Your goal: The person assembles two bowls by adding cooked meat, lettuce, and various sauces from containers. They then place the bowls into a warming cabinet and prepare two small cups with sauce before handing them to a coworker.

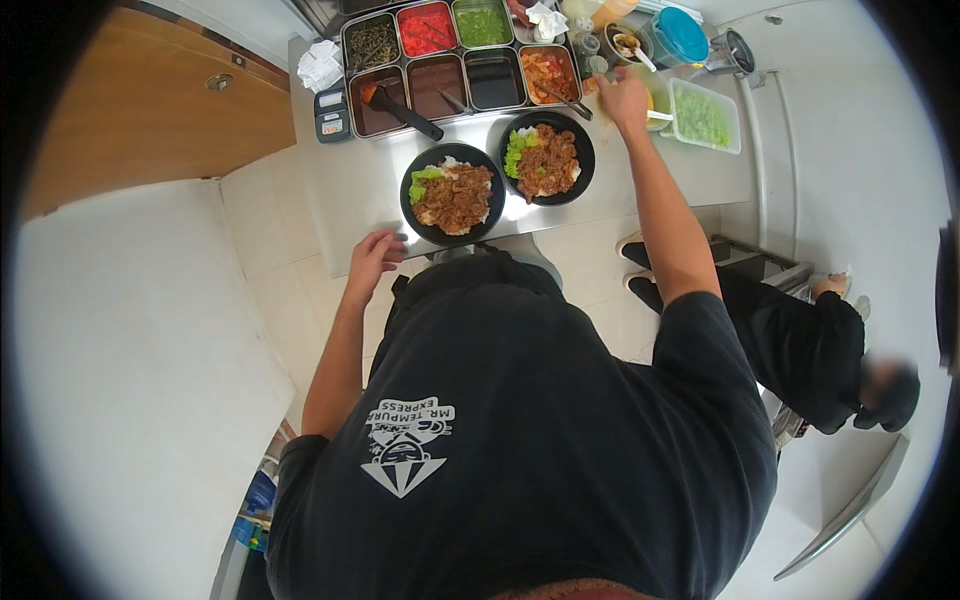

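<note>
Two black bowls stand side by side at the counter's front, a left bowl point(409, 212) and a right bowl point(589, 150). Each is filled with saucy brown meat, white rice and some green lettuce. My left hand point(376, 257) is at the counter's front edge beside the left bowl, fingers loosely spread and holding nothing. Beyond the right bowl, my right hand point(624, 98) reaches to the back right among small jars and tubs. Its fingers are drawn together beside a small jar point(594, 66); what they hold, if anything, is too small to make out.
Steel topping pans point(436, 84) line the back, with a black-handled ladle point(410, 118) in one. A tub of chopped greens point(703, 117) and a blue-lidded container point(682, 36) stand right. A small dark device point(332, 115) sits left. Another person point(800, 335) is at the right.
</note>
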